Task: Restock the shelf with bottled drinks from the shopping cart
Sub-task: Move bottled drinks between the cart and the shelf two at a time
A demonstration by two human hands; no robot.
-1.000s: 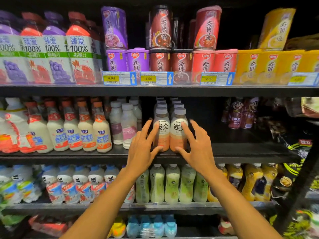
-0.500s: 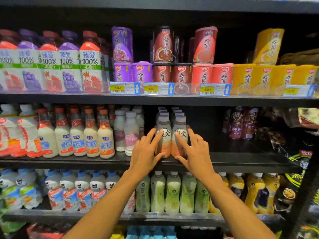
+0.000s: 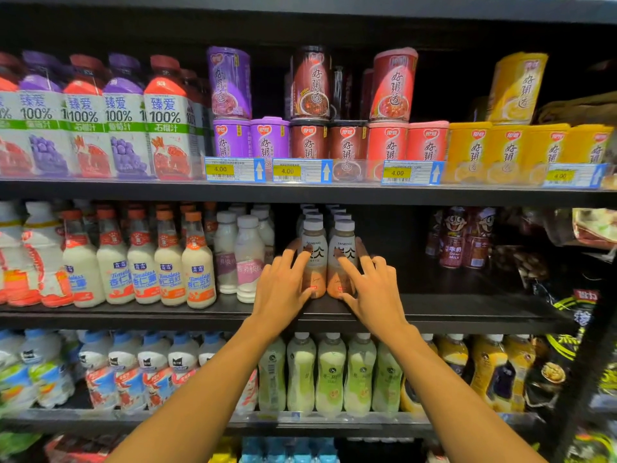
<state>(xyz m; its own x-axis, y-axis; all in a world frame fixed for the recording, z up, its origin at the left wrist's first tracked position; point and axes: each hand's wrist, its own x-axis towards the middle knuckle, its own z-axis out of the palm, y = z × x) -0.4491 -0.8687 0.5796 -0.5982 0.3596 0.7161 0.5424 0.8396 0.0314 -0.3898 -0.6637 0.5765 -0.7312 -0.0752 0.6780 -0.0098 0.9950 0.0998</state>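
Left bottle (image 3: 314,240), right bottle (image 3: 344,238), side by side at near edge of shelf (image 3: 460,314), left hand (image 3: 282,290) and right hand (image 3: 375,292) pressing them, fingers spread, nothing grasped.

- A shop: the drinks aisle of a grocery or convenience store.
- Dark shelves (image 3: 450,307) run one above another, each packed with goods facing front.
- Price tags (image 3: 233,169) are clipped along the top shelf's edge, each with a yellow patch reading 4.00 and a blue arrow pointing up.
- Juice bottles (image 3: 166,118) marked 100% repeat in purple and red.
- Cups (image 3: 309,140) of one brand stand in purple, brown, red and yellow, some stacked two high.
- Milk bottles (image 3: 197,262), latte bottles (image 3: 314,259) and green bottles (image 3: 330,375) stand in rows of the same product, lined front to back.
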